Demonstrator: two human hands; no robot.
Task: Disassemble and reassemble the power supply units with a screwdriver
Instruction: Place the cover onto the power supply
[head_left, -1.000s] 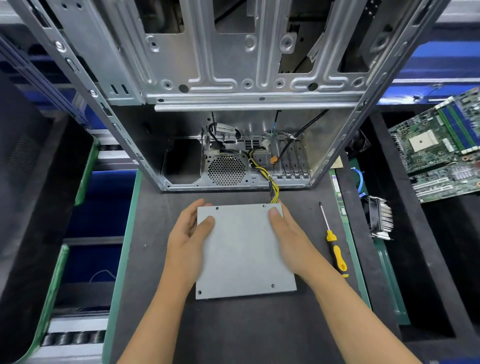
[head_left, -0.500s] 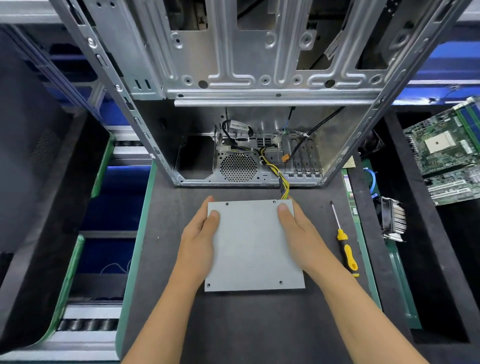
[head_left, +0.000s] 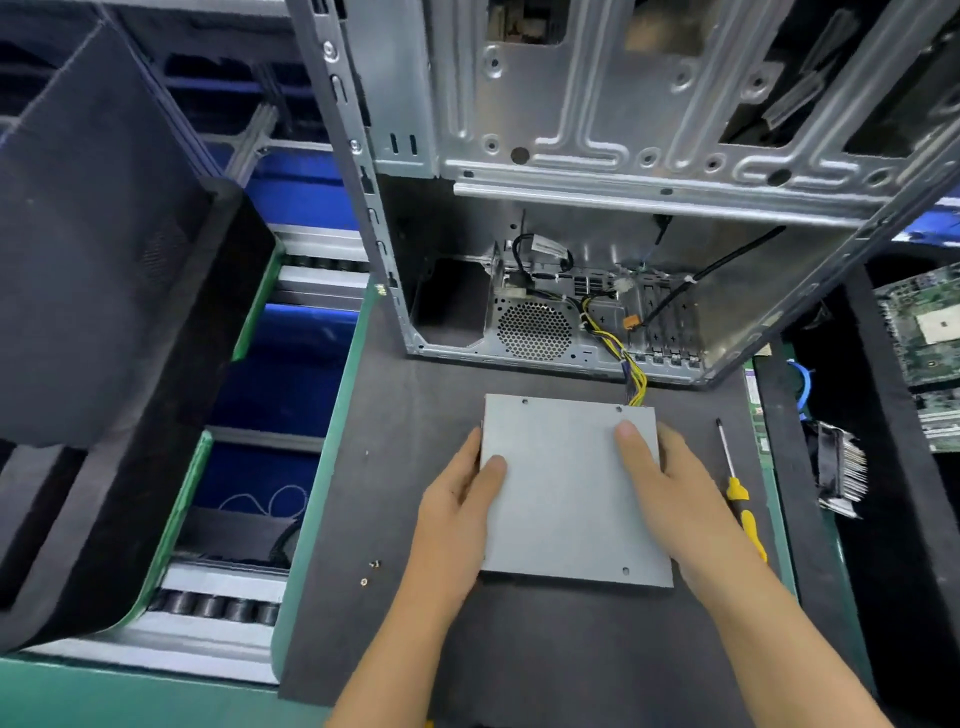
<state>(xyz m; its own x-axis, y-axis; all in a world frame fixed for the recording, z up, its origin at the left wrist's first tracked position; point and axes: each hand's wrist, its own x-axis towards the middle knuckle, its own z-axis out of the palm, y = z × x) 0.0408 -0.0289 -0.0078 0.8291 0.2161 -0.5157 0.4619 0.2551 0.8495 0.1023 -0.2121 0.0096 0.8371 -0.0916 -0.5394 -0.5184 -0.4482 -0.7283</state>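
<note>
Both forearms reach forward over the dark foam mat (head_left: 415, 415). The left hand (head_left: 457, 512) grips the left edge of the flat grey metal power supply box (head_left: 566, 493), thumb on top; the right hand (head_left: 675, 491) clasps its right edge likewise. The box lies on the mat. Just right lies a yellow-handled screwdriver (head_left: 740, 493). Yellow-black wires (head_left: 631, 374) run into the open silver computer case (head_left: 597, 208) beyond.

Electronics assembly or repair workstation on a production line. Beyond the two hands' grip stands a stripped computer chassis (head_left: 597, 156) on a dark anti-static mat (head_left: 415, 415); to its left, a roller conveyor (head_left: 218, 608) with green rails; to its right, bare motherboards (head_left: 922, 327) in foam trays.
</note>
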